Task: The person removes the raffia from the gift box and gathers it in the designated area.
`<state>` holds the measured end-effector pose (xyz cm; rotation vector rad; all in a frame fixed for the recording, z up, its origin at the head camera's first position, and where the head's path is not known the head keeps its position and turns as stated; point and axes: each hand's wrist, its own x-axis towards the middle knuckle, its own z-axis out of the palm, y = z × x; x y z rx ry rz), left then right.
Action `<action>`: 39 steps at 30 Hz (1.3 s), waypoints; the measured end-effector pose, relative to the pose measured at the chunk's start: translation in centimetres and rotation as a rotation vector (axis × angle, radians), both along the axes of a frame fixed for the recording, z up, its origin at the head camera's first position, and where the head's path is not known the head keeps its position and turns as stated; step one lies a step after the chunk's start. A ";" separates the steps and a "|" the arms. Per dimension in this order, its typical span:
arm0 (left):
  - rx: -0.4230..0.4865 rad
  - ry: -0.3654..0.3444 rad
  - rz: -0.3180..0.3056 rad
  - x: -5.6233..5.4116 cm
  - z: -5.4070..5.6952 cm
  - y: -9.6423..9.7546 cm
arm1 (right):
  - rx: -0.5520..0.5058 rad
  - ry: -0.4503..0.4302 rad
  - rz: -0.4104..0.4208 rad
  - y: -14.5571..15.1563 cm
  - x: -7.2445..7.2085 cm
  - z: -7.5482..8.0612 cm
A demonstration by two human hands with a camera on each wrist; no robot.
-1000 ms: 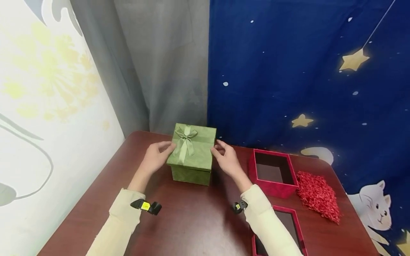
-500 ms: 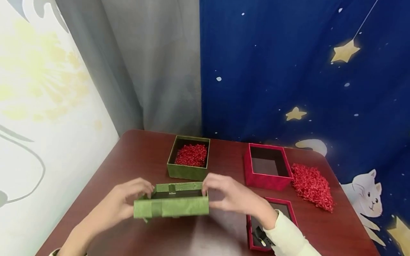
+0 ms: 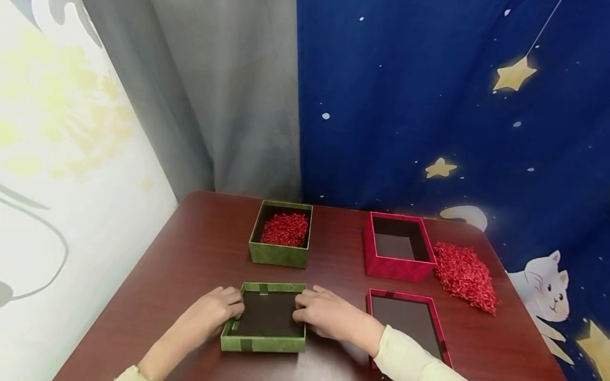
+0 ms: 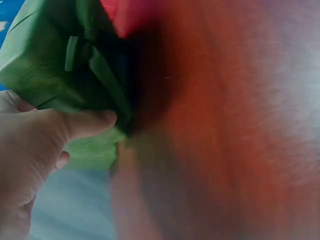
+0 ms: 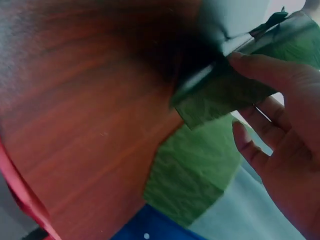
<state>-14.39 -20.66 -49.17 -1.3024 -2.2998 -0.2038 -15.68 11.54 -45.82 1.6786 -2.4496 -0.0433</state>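
Note:
Near the front of the table, a green gift-box lid (image 3: 264,345) lies inside up, its dark inside facing the head camera. My left hand (image 3: 216,312) grips its left wall, and my right hand (image 3: 331,315) grips the right wall. A ribbon bow (image 4: 90,55) shows on the lid's outer face in the left wrist view. Whether the lid touches the table I cannot tell. Behind it stands the uncovered green box (image 3: 278,255), with red shredded paper (image 3: 286,229) inside. The right wrist view catches the thumb of my right hand (image 5: 300,120) against the lid's edge.
To the right stands an uncovered red box (image 3: 400,269) with a dark inside. In front of it lies a red lid (image 3: 405,317), inside up, beside my right forearm. A heap of red shredded paper (image 3: 466,275) sits near the table's right edge.
A second ago the lid sat on the green box with both hands at its sides. It has come off, turned over and moved toward me, exposing the shredded paper.

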 end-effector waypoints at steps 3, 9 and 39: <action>0.007 -0.014 -0.014 0.1 -1.0 0.1 | -0.016 0.054 0.042 -0.2 -0.1 -1.0; 0.021 -0.079 -0.032 0.3 -1.6 0.2 | -0.024 0.070 0.047 -0.3 -0.3 -1.9; 0.136 -0.448 0.305 -10.7 6.0 6.5 | -0.562 -0.734 -0.579 0.2 -10.8 0.9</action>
